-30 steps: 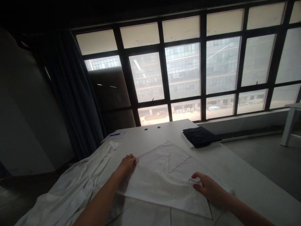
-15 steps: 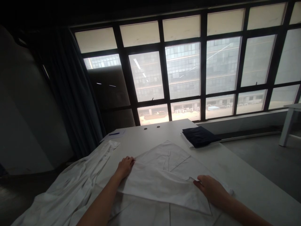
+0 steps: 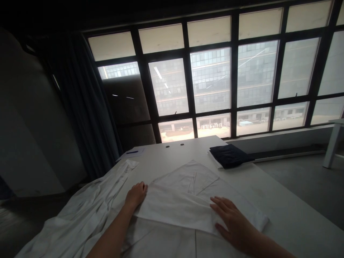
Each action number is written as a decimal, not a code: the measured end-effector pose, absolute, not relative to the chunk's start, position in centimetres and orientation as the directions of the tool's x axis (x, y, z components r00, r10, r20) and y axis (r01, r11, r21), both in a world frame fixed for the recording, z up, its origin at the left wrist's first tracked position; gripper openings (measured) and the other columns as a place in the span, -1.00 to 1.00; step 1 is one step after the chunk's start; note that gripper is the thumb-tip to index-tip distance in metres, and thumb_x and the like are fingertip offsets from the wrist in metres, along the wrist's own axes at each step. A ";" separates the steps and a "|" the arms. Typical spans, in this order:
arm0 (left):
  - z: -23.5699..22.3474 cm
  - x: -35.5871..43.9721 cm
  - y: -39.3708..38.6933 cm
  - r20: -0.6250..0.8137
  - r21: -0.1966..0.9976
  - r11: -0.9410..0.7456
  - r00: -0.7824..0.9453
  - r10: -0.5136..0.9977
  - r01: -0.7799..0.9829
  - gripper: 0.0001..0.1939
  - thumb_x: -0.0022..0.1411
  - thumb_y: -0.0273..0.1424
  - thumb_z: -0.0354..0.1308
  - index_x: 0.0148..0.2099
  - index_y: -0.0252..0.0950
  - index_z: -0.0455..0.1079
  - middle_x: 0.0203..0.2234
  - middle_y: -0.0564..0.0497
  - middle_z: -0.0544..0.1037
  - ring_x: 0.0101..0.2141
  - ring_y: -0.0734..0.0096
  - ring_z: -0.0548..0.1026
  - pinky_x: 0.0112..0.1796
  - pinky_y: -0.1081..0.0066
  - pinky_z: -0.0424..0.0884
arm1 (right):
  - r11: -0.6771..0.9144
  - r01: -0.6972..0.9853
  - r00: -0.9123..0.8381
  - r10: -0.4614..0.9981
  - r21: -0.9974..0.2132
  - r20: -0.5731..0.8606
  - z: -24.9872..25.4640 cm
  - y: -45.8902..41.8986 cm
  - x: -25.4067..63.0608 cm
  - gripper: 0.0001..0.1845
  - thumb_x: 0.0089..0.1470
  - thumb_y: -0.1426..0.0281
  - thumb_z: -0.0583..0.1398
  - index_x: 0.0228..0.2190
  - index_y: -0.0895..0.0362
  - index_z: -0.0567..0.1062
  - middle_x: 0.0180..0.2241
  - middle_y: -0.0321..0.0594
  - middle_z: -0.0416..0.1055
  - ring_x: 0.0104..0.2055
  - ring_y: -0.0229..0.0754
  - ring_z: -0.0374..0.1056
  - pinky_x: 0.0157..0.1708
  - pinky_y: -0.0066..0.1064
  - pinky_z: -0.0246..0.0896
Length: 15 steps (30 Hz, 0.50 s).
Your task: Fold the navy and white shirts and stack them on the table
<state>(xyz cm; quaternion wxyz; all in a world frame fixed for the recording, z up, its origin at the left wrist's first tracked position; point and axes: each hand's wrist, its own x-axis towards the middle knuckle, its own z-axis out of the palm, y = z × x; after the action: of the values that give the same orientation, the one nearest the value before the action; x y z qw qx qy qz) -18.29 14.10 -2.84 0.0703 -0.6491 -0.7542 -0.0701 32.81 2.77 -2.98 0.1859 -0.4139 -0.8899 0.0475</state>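
The fingers (image 3: 223,205) of the right hand (image 3: 231,222) are spread wide and lie flat on the folded white cloth garment (image 3: 188,200), pressing on its near right part and gripping nothing. The left hand (image 3: 136,195) rests at the garment's left edge with its fingers curled loosely against the fabric; whether they pinch the edge cannot be told. The garment lies flat in the middle of the white rectangular table (image 3: 285,215), between the 2 hands, with a folded-over layer running across it. Left of the left hand, a heap of crumpled white fabric (image 3: 80,218) spills over the table's left edge. Further back on the right sits a folded dark navy cloth (image 3: 228,155), well apart from the hands. Near the far left corner lies a sheet of paper with a blue pen (image 3: 132,152). Beyond the table stands a large dark-framed window (image 3: 209,79).
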 end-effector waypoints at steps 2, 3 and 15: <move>-2.5 -20.3 13.0 0.169 0.014 0.153 -0.153 0.974 0.988 -0.58 0.44 -0.16 -0.19 -0.13 -0.27 0.44 -0.19 -0.19 0.58 -0.16 0.12 0.52 -0.18 0.28 0.31 | 0.690 0.656 -0.664 0.720 -0.306 0.202 -3.6 2.6 32.8 -0.33 0.29 0.14 0.08 0.36 -0.04 0.11 0.41 -0.20 -0.01 0.42 0.04 -0.08 0.39 -0.01 -0.27; -2.3 -21.3 12.3 0.154 0.016 0.154 -0.154 0.976 0.988 -0.56 0.44 -0.15 -0.19 -0.15 -0.27 0.44 -0.20 -0.19 0.59 -0.17 0.12 0.53 -0.18 0.28 0.31 | 0.692 0.641 -0.682 0.712 -0.332 0.167 -3.8 2.5 32.9 -0.30 0.31 0.09 0.05 0.38 -0.06 0.03 0.42 -0.22 -0.07 0.44 0.04 -0.13 0.40 0.00 -0.32; -0.9 -22.9 7.5 0.084 0.179 0.017 -0.032 0.996 0.984 -0.45 0.43 0.01 -0.25 -0.33 -0.19 0.41 -0.38 -0.04 0.59 -0.31 0.22 0.53 -0.27 0.37 0.26 | 0.715 0.648 -0.719 0.688 -0.262 0.099 -2.8 -0.4 36.1 -0.37 0.06 -0.03 0.23 0.11 -0.03 0.51 0.12 -0.03 0.46 0.10 0.17 0.41 0.27 0.13 0.00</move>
<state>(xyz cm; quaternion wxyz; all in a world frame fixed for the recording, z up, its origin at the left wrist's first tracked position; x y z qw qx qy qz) -22.89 7.49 -0.88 -0.0327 -0.6948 -0.7123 -0.0937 36.06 -0.38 -2.84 0.0952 -0.3625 -0.9212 0.1048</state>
